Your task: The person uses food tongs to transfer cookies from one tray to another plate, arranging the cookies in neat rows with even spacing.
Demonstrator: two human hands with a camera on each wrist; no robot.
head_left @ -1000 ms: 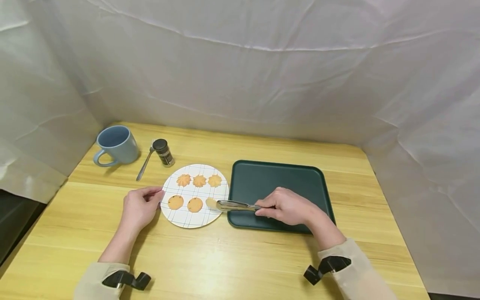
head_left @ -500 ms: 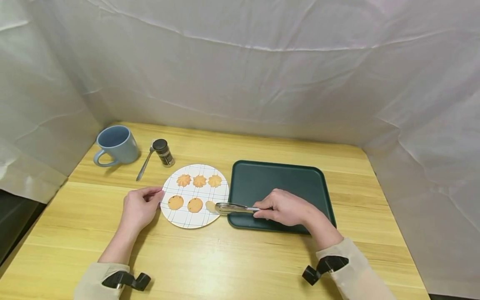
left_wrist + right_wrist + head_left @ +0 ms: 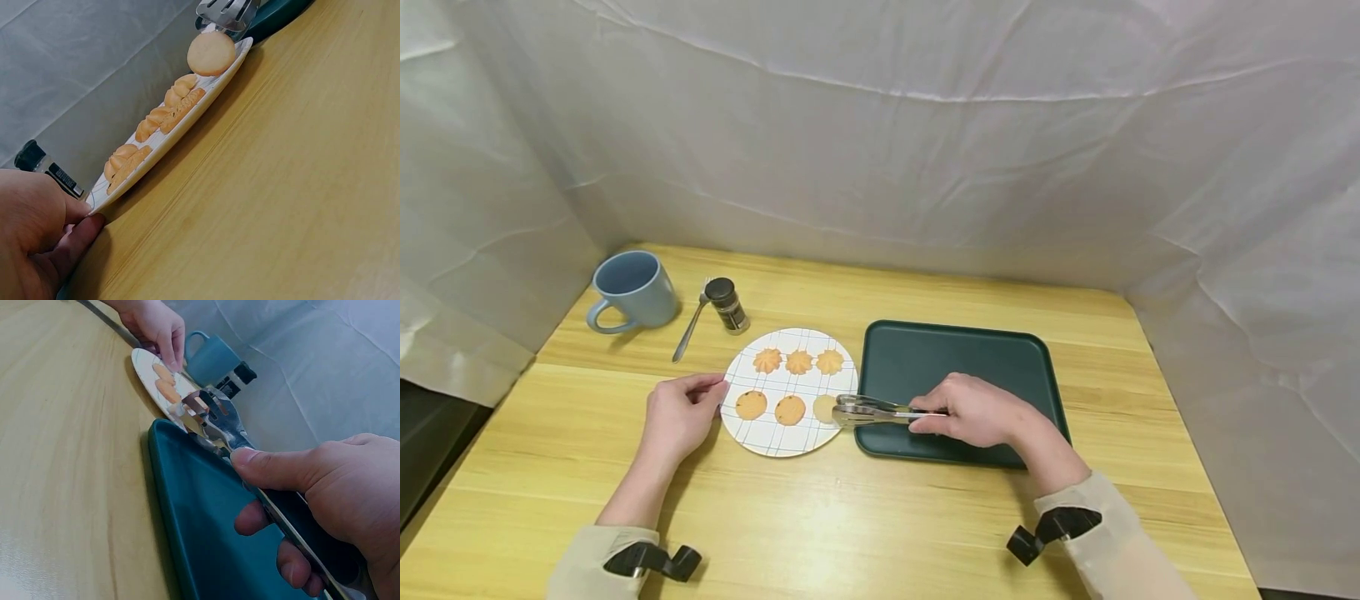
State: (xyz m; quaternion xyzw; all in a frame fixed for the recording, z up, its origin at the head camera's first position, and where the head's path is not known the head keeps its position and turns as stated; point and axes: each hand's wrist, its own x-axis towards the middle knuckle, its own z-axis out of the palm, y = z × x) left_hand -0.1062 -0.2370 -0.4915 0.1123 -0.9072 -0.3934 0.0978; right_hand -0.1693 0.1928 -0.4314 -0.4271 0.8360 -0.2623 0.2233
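Note:
My left hand [image 3: 679, 417] pinches the left rim of a round white plate [image 3: 782, 446] with a grid pattern between thumb and fingers. Three flower-shaped cookies [image 3: 798, 362] lie in its back row. Two round cookies [image 3: 771, 407] lie in front. At the plate's right edge, a paler round cookie [image 3: 211, 54] stands tilted up in the left wrist view, right by the slotted head of metal tongs [image 3: 876, 412]. Whether the tongs clamp it I cannot tell. My right hand [image 3: 973, 412] grips the tongs by their handle, over a dark green tray [image 3: 917, 350].
The tray's left edge lies close against the plate. Behind the plate stand a black-capped spice jar [image 3: 728, 307] and a blue mug [image 3: 636, 290], with a fork [image 3: 691, 332] between them. Grey-white cloth [image 3: 880, 167] hangs around the back and sides of the wooden table [image 3: 820, 533].
The tongs dipped slightly toward the front, then came back, and their arms now look further apart. The pale cookie shows a rounder face. My left hand and the plate have stayed still.

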